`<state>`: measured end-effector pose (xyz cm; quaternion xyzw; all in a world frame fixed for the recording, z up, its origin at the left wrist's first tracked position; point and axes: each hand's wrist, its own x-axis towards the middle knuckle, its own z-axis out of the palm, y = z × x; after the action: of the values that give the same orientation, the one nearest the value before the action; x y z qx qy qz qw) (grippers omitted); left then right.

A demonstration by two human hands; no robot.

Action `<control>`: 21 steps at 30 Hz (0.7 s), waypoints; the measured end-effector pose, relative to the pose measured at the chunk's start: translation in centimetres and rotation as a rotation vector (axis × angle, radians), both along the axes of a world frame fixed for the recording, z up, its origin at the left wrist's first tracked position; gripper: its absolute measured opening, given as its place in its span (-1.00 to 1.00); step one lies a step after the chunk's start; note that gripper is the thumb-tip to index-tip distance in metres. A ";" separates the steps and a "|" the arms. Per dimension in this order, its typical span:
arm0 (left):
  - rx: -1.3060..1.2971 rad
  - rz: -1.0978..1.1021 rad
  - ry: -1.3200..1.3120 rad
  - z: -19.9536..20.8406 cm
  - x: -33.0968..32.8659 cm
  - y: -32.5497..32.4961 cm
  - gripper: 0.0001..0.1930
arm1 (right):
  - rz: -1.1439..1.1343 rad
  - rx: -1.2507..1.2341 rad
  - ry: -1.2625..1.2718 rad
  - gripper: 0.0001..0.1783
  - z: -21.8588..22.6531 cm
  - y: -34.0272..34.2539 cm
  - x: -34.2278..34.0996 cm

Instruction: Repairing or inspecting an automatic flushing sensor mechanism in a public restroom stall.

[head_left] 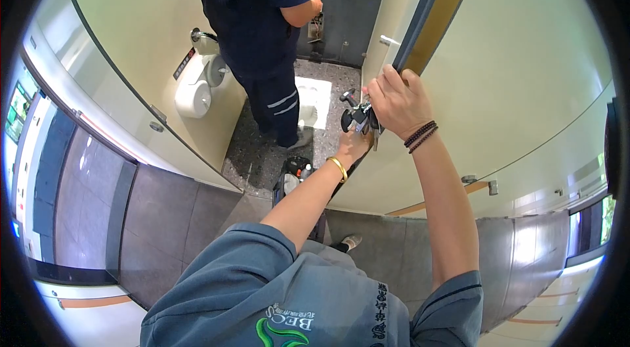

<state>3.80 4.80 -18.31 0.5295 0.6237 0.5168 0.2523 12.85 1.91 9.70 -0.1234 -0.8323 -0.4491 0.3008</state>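
Note:
A metal and black door latch point(358, 116) sits at the edge of the open cream stall door point(525, 71). A round black knob and a small dark piece with red stick out from it. From below, my left hand point(354, 143), with a gold bangle at the wrist, closes on the latch; its fingertips are mostly hidden. My right hand point(401, 103), wearing dark bead bracelets, is bent over the door edge with curled fingers against the upper side of the latch. What lies under those fingers is partly hidden. A thin metal piece point(376, 141) hangs just below the latch.
Inside the stall a co-worker point(256, 25) in dark blue stands beside a white squat toilet point(318, 101). White paper dispensers point(193, 99) hang on the left wall. On the floor near my left forearm stands a dark bag point(289, 179) holding bottles. Grey tiles point(177, 209) cover the corridor.

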 end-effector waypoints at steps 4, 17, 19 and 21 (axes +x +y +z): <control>0.101 0.125 0.665 0.6 -0.8 -1.1 -0.62 | 0.022 -0.001 0.007 -0.72 0.4 -0.2 -0.4; 0.079 0.129 0.617 2.4 -0.9 -2.3 -0.61 | 0.038 0.041 0.015 -0.74 0.5 -0.1 -0.4; 0.057 0.121 0.607 2.4 -0.8 -2.2 -0.61 | 0.022 0.023 0.004 -0.74 0.3 -0.1 -0.2; 0.044 0.077 0.558 2.5 -0.8 -2.1 -0.61 | 0.009 0.006 -0.006 -0.73 0.2 -0.1 -0.2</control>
<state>3.00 2.65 -15.78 0.6325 0.6773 0.3736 0.0398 12.65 1.82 9.86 -0.1173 -0.8324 -0.4506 0.3006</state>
